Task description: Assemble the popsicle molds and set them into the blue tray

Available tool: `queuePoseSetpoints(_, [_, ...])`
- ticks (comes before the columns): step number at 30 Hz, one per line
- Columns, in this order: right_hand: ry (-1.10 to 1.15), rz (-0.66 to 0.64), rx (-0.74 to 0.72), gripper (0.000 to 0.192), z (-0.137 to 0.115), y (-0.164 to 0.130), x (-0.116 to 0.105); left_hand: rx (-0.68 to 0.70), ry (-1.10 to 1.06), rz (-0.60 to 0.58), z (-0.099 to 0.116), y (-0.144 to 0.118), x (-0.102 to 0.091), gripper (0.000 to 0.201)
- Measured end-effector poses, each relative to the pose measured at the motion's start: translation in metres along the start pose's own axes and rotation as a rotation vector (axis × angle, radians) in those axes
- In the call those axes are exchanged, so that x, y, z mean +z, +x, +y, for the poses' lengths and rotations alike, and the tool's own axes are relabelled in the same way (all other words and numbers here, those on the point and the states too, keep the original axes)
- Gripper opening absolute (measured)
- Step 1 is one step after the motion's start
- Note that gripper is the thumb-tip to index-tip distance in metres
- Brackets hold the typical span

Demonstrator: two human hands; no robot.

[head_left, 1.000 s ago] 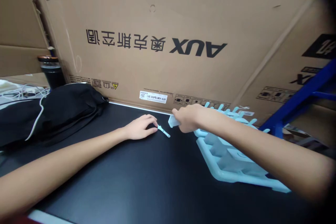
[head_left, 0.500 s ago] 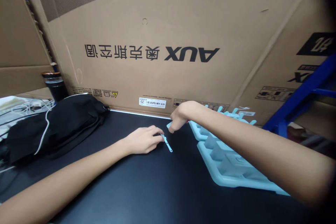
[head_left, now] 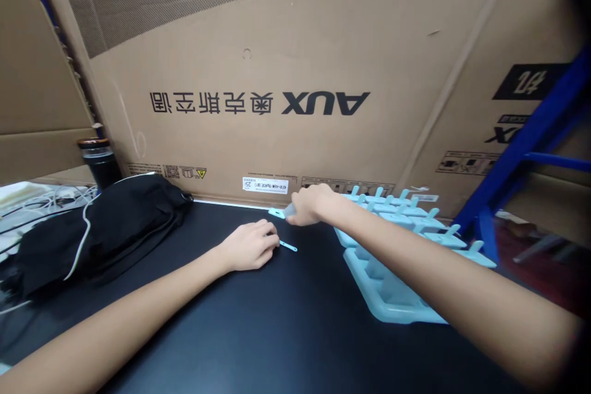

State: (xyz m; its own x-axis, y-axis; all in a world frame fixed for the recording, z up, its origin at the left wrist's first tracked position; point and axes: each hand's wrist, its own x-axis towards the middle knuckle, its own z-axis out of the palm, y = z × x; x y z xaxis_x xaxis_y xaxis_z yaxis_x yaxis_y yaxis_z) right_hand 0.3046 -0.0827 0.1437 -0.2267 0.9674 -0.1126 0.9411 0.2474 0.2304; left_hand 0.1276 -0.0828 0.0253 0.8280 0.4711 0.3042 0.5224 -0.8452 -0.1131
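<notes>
My left hand rests low over the black table, its fingers closed on a slim light-blue popsicle stick. The stick's holed end pokes out to the right of the fingertips. Farther back, my right hand grips a light-blue popsicle mold lid. One slotted end of that piece points left, and the rest is partly hidden by the fingers. On the right stands a light-blue popsicle mold with several lids whose handles stick up. My right forearm crosses in front of it.
A large cardboard box walls off the back of the table. To the left lie a black cloth bag with a white cord and tangled cables. Behind them is a dark tumbler. A blue metal frame rises at right.
The stick in my left hand has swung from slanting downward to nearly level. The lid in my right hand now shows more, pointing left. The view has shifted, exposing more of the mold's lids.
</notes>
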Motion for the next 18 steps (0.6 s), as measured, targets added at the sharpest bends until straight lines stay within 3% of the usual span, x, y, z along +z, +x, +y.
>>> queuePoseSetpoints(2, [-0.032,0.034,0.001,0.050,-0.001,-0.029,0.012,-0.120,-0.011,0.034,0.000,-0.001,0.004,0.021])
queuePoseSetpoints(4, [-0.016,0.148,-0.052,0.047,-0.003,-0.062,0.038,-0.208,-0.020,0.068,-0.003,-0.001,0.009,0.023])
queuePoseSetpoints(8, [0.217,0.373,-0.266,0.057,-0.006,-0.110,0.104,-0.264,-0.036,0.100,-0.007,-0.002,0.016,0.028])
queuePoseSetpoints(10, [0.334,0.420,-0.329,0.054,-0.004,-0.118,0.123,-0.254,-0.086,0.127,-0.006,-0.004,0.014,0.031])
queuePoseSetpoints(14, [0.416,0.523,-0.435,0.032,-0.005,-0.109,0.126,-0.038,-0.334,0.207,0.007,-0.005,-0.001,0.034])
queuePoseSetpoints(18, [0.194,0.771,-0.629,0.024,-0.002,-0.104,0.113,0.203,-0.425,0.107,0.017,-0.005,-0.010,0.030])
